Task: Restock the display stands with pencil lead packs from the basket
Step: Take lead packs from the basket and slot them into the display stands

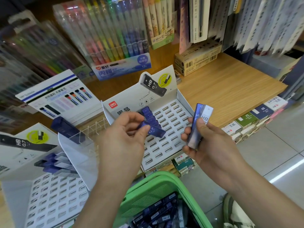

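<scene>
My left hand [126, 137] pinches one blue pencil lead pack [156, 130] over the white slotted display stand [169, 129] in the middle. A column of blue packs [148, 115] stands in the slots at the stand's back left. My right hand [205, 142] grips a small bundle of lead packs [199, 122] upright, just right of the stand. A green basket [158, 190] full of dark blue packs sits below my hands. A second slotted stand [54, 195] at the lower left holds several packs near its back.
A clear acrylic rack [85, 134] with one blue pack stands between the two stands. Marker sets [105, 33] hang behind. Cardboard boxes [195, 61] sit on the wooden shelf [230, 86]. Boxed stock lines the floor edge at right.
</scene>
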Action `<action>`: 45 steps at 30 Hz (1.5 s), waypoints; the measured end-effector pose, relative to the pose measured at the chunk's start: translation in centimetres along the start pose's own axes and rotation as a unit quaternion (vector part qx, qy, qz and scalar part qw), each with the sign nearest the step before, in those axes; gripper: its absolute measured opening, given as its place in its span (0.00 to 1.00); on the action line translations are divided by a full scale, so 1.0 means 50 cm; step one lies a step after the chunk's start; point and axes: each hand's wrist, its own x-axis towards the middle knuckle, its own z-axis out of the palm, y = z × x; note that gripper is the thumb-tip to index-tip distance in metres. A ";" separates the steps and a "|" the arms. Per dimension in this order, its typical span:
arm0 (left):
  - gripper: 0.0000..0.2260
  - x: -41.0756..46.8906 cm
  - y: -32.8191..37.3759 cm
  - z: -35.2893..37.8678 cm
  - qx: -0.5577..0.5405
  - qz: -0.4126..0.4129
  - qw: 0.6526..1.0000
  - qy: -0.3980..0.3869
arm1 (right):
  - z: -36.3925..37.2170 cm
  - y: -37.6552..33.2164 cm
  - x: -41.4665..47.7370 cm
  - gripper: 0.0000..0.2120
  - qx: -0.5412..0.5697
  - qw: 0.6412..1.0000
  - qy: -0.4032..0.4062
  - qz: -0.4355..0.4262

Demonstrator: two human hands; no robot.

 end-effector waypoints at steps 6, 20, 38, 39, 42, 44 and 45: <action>0.12 -0.008 -0.022 0.024 0.112 0.037 0.993 0.001 | 0.005 0.008 -0.003 0.11 -0.005 1.000 0.001 -0.001; 0.09 -0.003 -0.034 0.042 0.161 0.137 0.977 0.005 | 0.001 0.009 -0.002 0.11 0.003 0.999 -0.023 0.036; 0.12 -0.030 0.035 0.007 -0.160 -0.073 0.979 -0.104 | 0.013 -0.028 -0.038 0.10 -0.164 0.950 -0.244 0.107; 0.12 -0.034 0.042 -0.003 -0.189 -0.092 0.971 -0.118 | 0.019 -0.034 -0.047 0.09 -0.194 0.940 -0.256 0.115; 0.09 -0.049 0.055 -0.047 -0.216 -0.120 0.965 -0.091 | 0.047 -0.057 -0.077 0.11 -0.245 0.932 -0.235 0.123; 0.07 -0.063 0.061 -0.085 -0.241 -0.144 0.957 -0.073 | 0.074 -0.078 -0.097 0.14 -0.280 0.929 -0.213 0.110; 0.07 -0.070 0.065 -0.106 -0.252 -0.154 0.953 -0.073 | 0.092 -0.090 -0.109 0.13 -0.312 0.919 -0.216 0.104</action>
